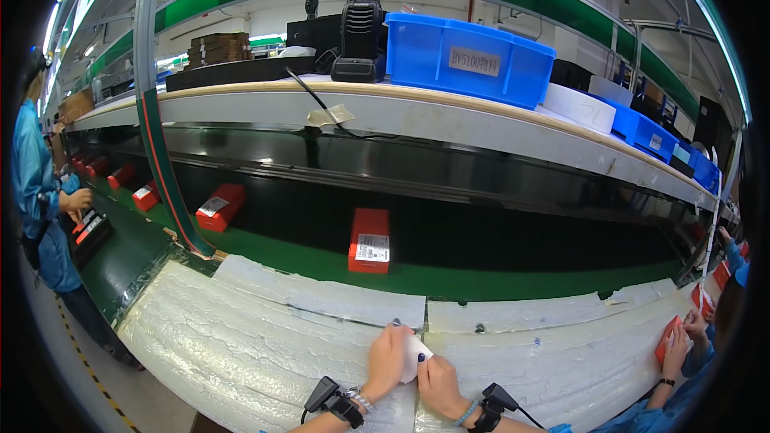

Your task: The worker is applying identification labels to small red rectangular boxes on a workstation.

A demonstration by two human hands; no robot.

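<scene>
Over the worktable, my left hand (387, 362) and my right hand (440, 386) are close together, both closed on one small white piece (413, 357). It is thin and pale, and I cannot tell whether it is paper or cloth. My fingers hide part of it. Beneath them lies the worktable (273, 337), covered in wrinkled, clear-looking film with a seam near my hands. Farther off, a red box (369, 234) with a white label sits on the green conveyor belt (449, 285), apart from both hands.
More red boxes (220, 207) line the belt to the left. Above it runs a shelf with a two-way radio (359, 36) and a blue bin (469, 60). A co-worker (48, 184) stands at left; another person's hands (680, 345) hold a red box at right.
</scene>
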